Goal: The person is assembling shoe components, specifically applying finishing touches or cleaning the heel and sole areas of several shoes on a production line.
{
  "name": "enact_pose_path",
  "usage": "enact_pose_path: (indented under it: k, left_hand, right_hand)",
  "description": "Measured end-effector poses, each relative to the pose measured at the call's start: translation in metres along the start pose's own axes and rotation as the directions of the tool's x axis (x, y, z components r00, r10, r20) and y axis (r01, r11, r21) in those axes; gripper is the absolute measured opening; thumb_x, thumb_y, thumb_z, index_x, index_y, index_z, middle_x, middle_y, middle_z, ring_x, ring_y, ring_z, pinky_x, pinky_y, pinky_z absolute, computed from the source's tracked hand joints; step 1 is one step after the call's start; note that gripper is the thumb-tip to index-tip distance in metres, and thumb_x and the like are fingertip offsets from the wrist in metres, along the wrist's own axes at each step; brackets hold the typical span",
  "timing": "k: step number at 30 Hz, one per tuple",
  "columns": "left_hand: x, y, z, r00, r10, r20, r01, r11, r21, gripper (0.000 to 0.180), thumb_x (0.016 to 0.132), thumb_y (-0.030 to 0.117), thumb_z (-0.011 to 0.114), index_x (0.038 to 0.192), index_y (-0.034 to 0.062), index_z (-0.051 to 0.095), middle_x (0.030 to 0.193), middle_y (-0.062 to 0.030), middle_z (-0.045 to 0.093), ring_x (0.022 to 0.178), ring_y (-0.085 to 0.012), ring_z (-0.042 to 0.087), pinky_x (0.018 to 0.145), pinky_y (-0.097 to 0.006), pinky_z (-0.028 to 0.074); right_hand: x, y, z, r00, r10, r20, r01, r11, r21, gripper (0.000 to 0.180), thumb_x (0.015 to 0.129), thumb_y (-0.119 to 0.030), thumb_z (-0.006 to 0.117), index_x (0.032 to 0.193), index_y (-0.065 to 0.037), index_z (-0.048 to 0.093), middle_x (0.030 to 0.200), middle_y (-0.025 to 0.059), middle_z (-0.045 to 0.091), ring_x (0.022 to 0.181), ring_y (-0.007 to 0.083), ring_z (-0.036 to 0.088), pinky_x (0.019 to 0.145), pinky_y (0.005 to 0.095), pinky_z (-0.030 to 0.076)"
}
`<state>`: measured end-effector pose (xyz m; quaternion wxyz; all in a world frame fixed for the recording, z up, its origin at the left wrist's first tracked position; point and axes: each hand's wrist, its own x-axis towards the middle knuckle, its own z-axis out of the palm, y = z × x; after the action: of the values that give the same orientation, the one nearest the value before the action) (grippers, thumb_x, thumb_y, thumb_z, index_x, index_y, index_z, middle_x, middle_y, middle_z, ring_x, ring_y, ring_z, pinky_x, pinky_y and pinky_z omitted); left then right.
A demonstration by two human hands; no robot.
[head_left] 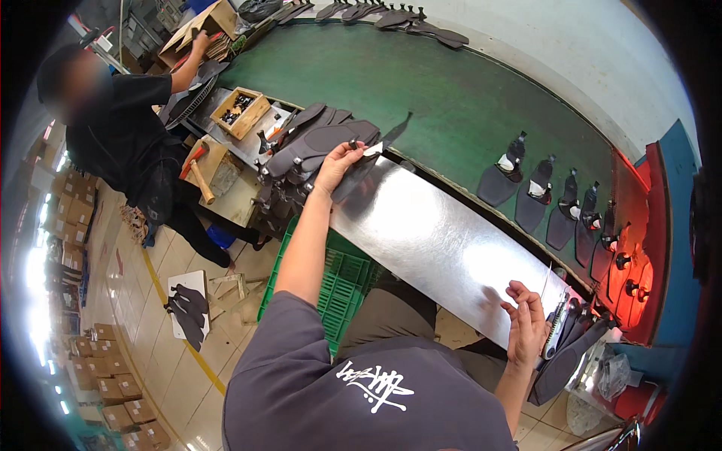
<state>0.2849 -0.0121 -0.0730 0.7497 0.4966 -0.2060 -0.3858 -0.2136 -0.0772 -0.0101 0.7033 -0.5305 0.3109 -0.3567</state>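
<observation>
My left hand (342, 167) reaches out to the edge of the pile of dark soles, with its fingers pinched on a dark shoe sole (357, 186). A white slip (374, 149) and a narrow dark strip (397, 132) show just beyond the fingertips; the sole is blurred and partly hidden by the hand. My right hand (526, 323) hovers above the right end of the shiny metal worktop (444, 237). Its fingers are loosely bent and apart, with nothing seen in them. Beside it, several dark soles (575, 338) rest at the worktop's end.
Beyond the worktop runs a green conveyor belt (361, 71), carrying dark soles (500, 180) toward a red-lit opening (635, 263). More soles are heaped (320, 143) at left, near a wooden box (241, 113) and a hammer (201, 180). A co-worker (128, 135) stands there. Below is a green crate (342, 289).
</observation>
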Motion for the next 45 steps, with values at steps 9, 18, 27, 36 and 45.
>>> enact_pose_path:
  k: [9,18,27,36,45]
  left_hand:
    - [-0.021,0.011,0.019,0.999,0.032,-0.037,-0.023,0.974,0.224,0.024,0.083,0.010,0.071,0.106,0.0055,0.069,0.096,-0.0006,0.069,0.087,-0.0087,0.062,0.083,-0.022,0.046]
    - [-0.163,-0.017,0.189,0.805,-0.201,0.558,0.202,0.977,0.060,0.032,0.078,-0.006,0.068,0.109,-0.0020,0.066,0.114,-0.0100,0.066,0.099,-0.0141,0.062,0.089,-0.030,0.050]
    - [-0.190,-0.038,0.216,0.763,-0.326,0.558,0.438,0.896,-0.075,0.027,0.079,-0.009,0.064,0.104,-0.0018,0.065,0.120,-0.0173,0.062,0.108,-0.0228,0.060,0.091,-0.035,0.051]
    - [-0.198,-0.032,0.213,0.789,-0.308,0.532,0.419,0.903,-0.099,0.033,0.078,-0.008,0.065,0.110,-0.0006,0.062,0.120,-0.0188,0.060,0.106,-0.0228,0.061,0.089,-0.034,0.054]
    - [-0.195,-0.028,0.212,0.770,0.183,0.611,-0.370,0.909,0.195,0.040,0.068,-0.013,0.062,0.105,0.0016,0.067,0.118,-0.0179,0.062,0.102,-0.0240,0.063,0.082,-0.032,0.053]
  right_hand:
    - [0.006,0.005,0.022,0.987,0.095,0.128,-0.093,0.995,-0.026,0.010,0.092,-0.011,0.058,0.097,-0.003,0.054,0.120,0.0137,0.057,0.105,0.0189,0.055,0.092,0.0332,0.046]
    - [0.023,-0.006,0.057,0.976,-0.098,0.193,-0.013,0.863,0.505,0.049,0.083,-0.014,0.070,0.123,-0.002,0.046,0.138,0.0190,0.046,0.128,0.0296,0.046,0.107,0.0411,0.035]
    - [0.002,-0.042,0.013,0.987,-0.142,-0.068,0.157,0.928,0.337,0.029,0.077,-0.004,0.067,0.098,-0.007,0.047,0.097,0.0046,0.053,0.086,0.0108,0.052,0.082,0.0253,0.043]
    - [-0.031,-0.038,0.026,0.975,-0.203,0.088,0.222,0.875,-0.430,0.040,0.069,-0.003,0.077,0.101,-0.002,0.053,0.085,0.0039,0.056,0.075,0.0106,0.054,0.069,0.0235,0.044]
    - [-0.031,-0.035,0.019,0.990,-0.142,0.001,0.140,0.980,-0.141,0.060,0.078,-0.001,0.070,0.134,0.000,0.049,0.112,0.0100,0.061,0.106,0.0143,0.056,0.093,0.0265,0.042]
